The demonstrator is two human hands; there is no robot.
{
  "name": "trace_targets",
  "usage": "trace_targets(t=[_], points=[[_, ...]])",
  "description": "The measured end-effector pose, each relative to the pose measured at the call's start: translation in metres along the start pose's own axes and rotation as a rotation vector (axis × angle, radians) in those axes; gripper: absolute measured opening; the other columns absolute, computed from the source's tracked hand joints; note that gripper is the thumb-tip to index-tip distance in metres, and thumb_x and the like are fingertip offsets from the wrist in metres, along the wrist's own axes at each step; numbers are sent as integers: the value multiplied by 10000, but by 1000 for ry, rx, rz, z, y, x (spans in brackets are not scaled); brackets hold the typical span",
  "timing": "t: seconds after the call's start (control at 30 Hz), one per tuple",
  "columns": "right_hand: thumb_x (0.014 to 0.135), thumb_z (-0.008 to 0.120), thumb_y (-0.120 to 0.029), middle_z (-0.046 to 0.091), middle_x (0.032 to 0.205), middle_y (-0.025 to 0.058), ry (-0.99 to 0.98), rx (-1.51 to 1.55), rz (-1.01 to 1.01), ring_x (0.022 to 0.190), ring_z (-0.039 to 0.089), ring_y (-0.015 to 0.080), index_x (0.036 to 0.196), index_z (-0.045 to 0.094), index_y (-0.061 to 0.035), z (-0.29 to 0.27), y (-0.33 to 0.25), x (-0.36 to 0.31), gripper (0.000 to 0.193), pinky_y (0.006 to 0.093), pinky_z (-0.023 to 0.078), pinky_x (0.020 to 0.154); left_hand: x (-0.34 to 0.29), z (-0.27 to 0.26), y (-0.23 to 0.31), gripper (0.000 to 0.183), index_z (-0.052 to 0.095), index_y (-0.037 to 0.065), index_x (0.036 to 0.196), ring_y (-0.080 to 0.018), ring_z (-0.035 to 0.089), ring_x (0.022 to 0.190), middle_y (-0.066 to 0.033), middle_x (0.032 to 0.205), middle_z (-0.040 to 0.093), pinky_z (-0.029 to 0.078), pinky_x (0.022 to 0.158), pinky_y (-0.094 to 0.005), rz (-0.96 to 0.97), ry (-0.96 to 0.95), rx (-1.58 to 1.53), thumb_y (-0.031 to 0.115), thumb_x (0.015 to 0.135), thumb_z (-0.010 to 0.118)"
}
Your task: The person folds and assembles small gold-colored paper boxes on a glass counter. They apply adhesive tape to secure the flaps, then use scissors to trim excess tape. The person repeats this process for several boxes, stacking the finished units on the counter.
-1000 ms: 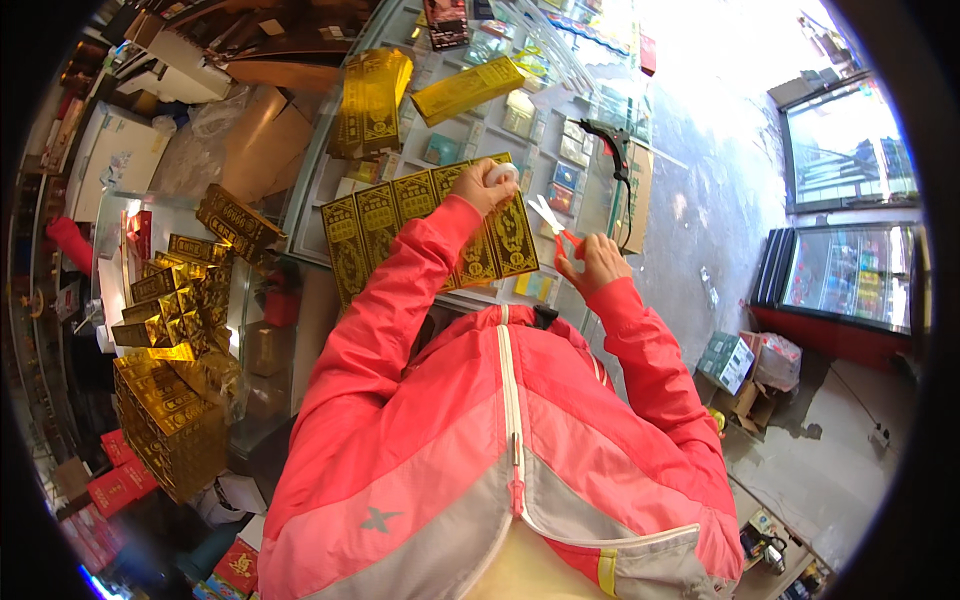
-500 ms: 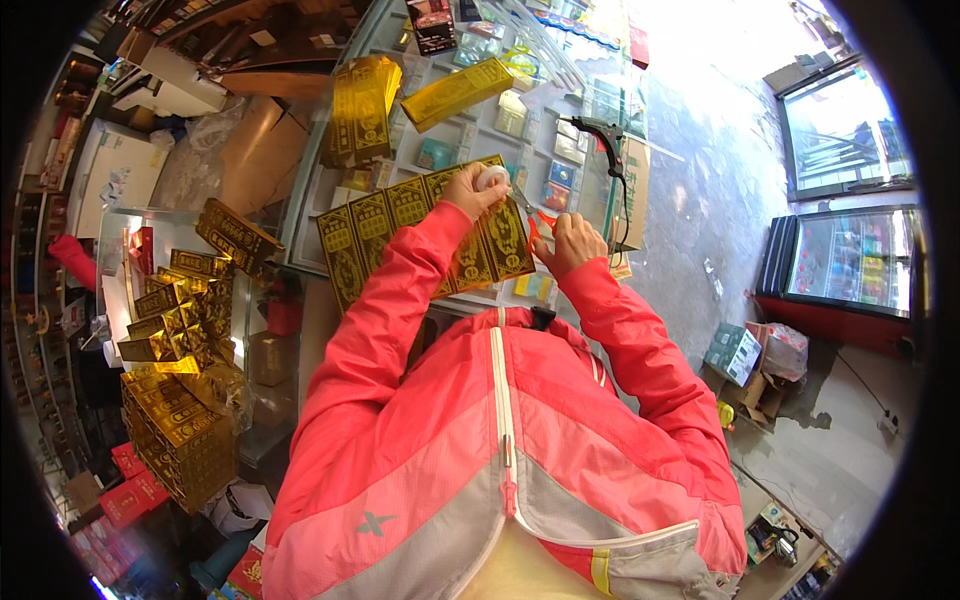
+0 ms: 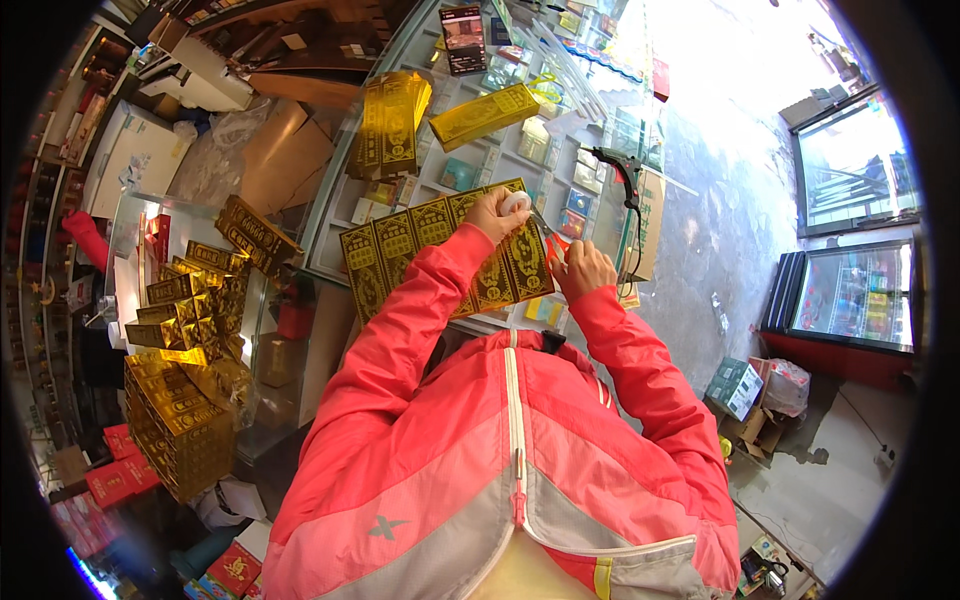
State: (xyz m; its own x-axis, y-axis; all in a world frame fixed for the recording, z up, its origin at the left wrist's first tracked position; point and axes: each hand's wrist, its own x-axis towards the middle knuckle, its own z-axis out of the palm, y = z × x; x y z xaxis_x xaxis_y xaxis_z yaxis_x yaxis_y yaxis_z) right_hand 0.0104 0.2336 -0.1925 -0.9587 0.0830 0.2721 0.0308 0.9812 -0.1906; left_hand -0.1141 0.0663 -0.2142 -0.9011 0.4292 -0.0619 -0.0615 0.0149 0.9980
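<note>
My left hand (image 3: pixel 490 216) pinches a small white roll of tape (image 3: pixel 515 203) above a gold-and-black patterned cardboard sheet (image 3: pixel 397 238). The sheet is divided into several ornate panels and lies on the glass counter. In my right hand (image 3: pixel 586 270) are scissors (image 3: pixel 557 248) with orange-red handles. Their blades point toward the tape roll, beside my left fingertips; whether they touch the tape is too small to tell. My left forearm covers part of the sheet.
A stack of gold printed card (image 3: pixel 388 125) and a gold box (image 3: pixel 484 115) lie on the glass counter (image 3: pixel 322 235). A black glue gun (image 3: pixel 622 168) with a cord rests near its right edge. Gold boxes (image 3: pixel 180 425) are piled at the left.
The whole view has shifted, so the scene sits slightly farther right and lower. The scissor handles look closer together than before. Both hands keep their holds.
</note>
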Motion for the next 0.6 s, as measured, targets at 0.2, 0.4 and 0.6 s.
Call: trace_targets(t=[0.2,0.4,0.6], points=[[773,677,-315,542,725,80,3,29,6,669,577,281,746,497,-87,2,2,-2,292,389,447,633,0,-2,0,155,578,55,870,-35,532,668,32,772,577,461,617,-197,23,29,122,79,805,716],[726,673,-287,541,719,61,38,5,-18,671,584,250,729,509,-97,5,7,1,251,368,440,626,-1,-1,-2,168,581,57,851,-35,478,650,48,731,539,427,595,-202,-35,22,-18,117,790,725],[710,714,-342,542,812,64,-8,-42,7,763,568,242,811,522,-94,2,11,2,329,363,426,685,-2,-3,-2,194,581,46,853,-43,471,651,47,738,541,426,601,-207,5,48,82,139,777,734]])
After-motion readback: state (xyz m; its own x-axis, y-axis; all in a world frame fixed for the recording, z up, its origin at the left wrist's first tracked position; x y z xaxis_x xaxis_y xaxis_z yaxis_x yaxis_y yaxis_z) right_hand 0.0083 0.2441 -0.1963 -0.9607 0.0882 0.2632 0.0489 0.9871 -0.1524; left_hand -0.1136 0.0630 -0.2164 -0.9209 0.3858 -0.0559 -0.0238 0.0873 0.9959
